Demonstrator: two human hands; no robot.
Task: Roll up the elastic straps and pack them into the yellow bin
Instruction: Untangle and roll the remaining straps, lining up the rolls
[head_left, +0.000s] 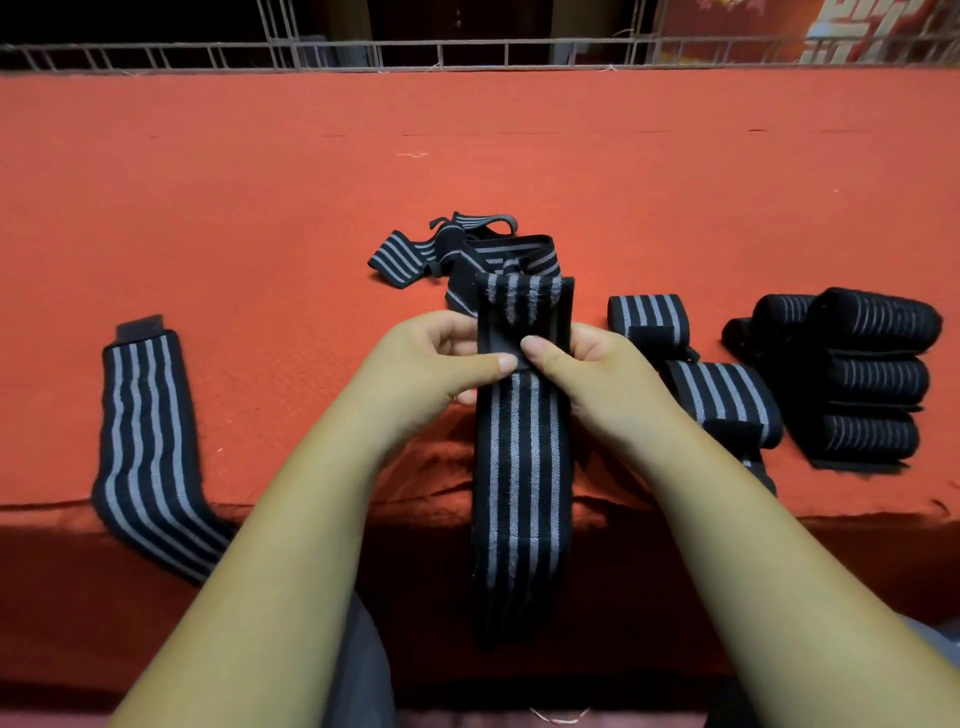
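Rolling looks barely begun: a striped elastic strap (524, 441) is pinched at its fastener end by the left grip (431, 358) and right grip (587, 364), thumbs on top, with its tail hung over the near edge of the red bench (260, 182). A tight first turn is called for next. Finished rolls (872, 374) are stacked near on the right and loose straps (395, 254) lie just behind; open cloth is left beyond. The yellow bin is not seen.
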